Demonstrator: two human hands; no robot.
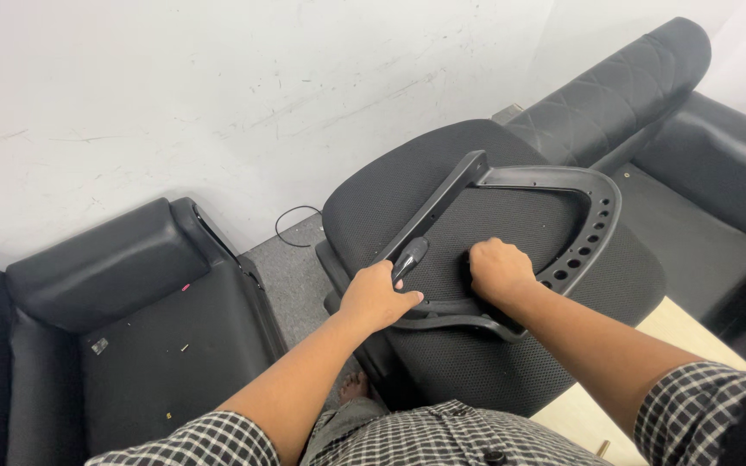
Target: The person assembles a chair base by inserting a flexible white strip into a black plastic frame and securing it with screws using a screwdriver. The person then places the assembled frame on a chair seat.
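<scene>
Armrest bracket of black plastic is lain flat on the mesh chair seat, pinned at its near end by the clenched right hand while the left hand grips a screwdriver against it.

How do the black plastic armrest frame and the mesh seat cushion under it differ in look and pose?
The armrest frame is hard, smooth plastic, an open loop with a row of holes; the seat cushion is soft, padded mesh fabric, one solid pad. The frame lies on top of the cushion. The left hand grips the frame and the right hand rests closed by the frame on the cushion. Both are black.
</scene>
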